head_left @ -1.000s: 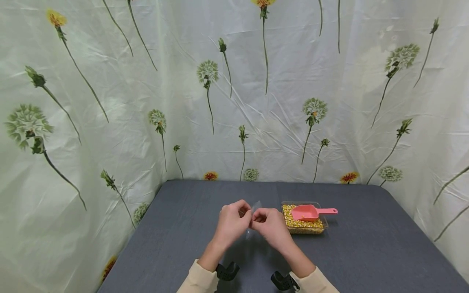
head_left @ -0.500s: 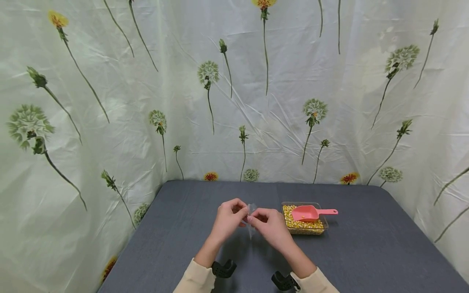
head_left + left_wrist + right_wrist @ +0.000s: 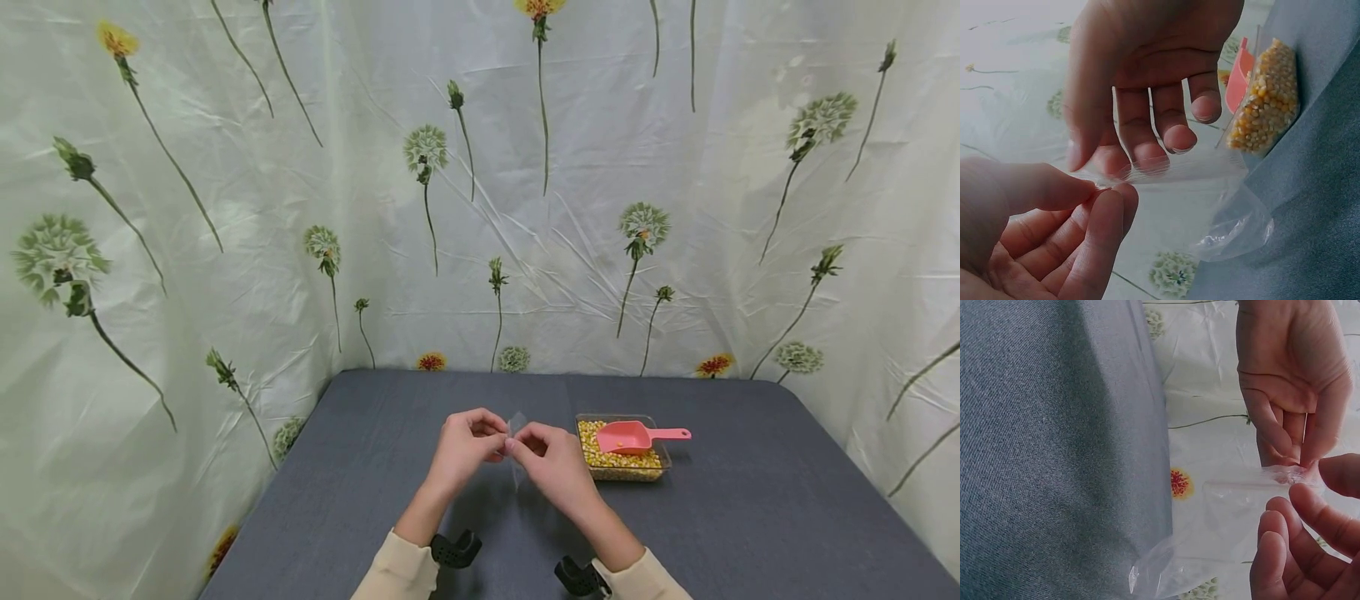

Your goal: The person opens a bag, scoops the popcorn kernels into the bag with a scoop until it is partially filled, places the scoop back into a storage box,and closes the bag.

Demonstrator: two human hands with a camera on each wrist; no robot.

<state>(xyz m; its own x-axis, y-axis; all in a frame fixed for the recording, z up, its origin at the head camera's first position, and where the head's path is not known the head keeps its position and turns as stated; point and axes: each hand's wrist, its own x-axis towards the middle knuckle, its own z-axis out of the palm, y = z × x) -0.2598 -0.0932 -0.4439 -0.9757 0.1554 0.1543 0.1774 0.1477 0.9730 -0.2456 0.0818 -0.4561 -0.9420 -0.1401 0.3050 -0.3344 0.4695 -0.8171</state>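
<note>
A thin, clear plastic zip bag [image 3: 1235, 231] hangs between the two hands, with a ridged strip along its upper edge. My left hand [image 3: 467, 446] pinches that edge between thumb and forefinger. Close against it, my right hand [image 3: 551, 458] holds the same edge by thumb and forefinger, its other fingers loosely bent. In the right wrist view the bag's lower part [image 3: 1160, 569] droops and looks flat, with nothing visible inside. The fingertips of both hands nearly meet at the bag's top.
Right of the hands, a clear rectangular container [image 3: 660, 471] holds yellow corn kernels [image 3: 592, 454]. A pink scoop [image 3: 626, 436] lies on the kernels, its handle jutting past the rim. The dark grey table [image 3: 405, 400] ends at a flower-printed curtain [image 3: 360, 167].
My left hand has shifted slightly left and its fingers have changed their hold along the bag's edge. The bag has turned a little between the hands. Container and scoop stay put.
</note>
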